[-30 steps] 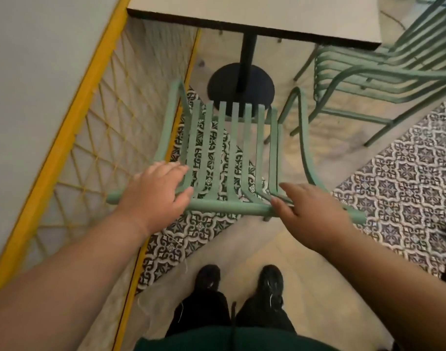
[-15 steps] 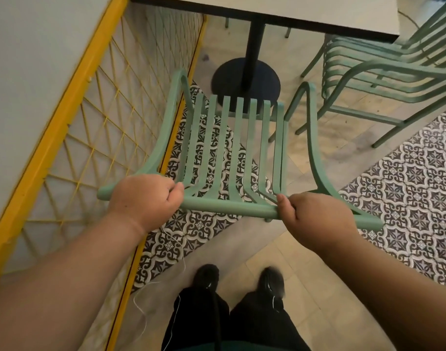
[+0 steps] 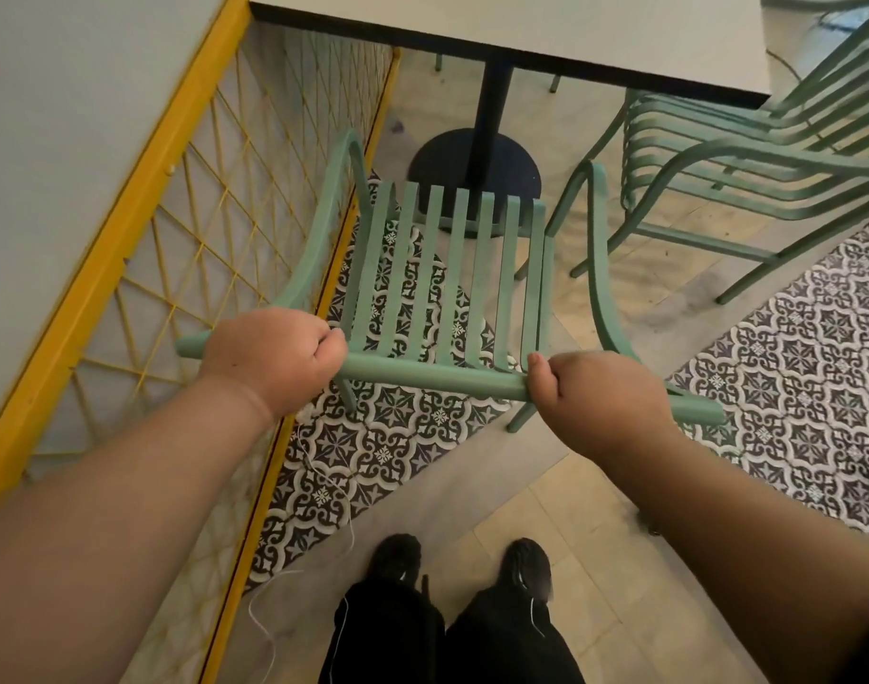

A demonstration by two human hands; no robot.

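We curl both fists round the top rail of the green chair (image 3: 435,376), left grip (image 3: 274,357) and right grip (image 3: 597,399) set wide apart, likely to steer it evenly; it stands facing the surface (image 3: 521,27), beside the yellow railing (image 3: 141,199)

Both bare forearms reach forward, wrists straight. The left hand (image 3: 274,357) and the right hand (image 3: 600,397) are knuckles-up fists with their fingers curled round the chair's top rail (image 3: 432,375). They sit well apart along it, thumbs on the inner sides.
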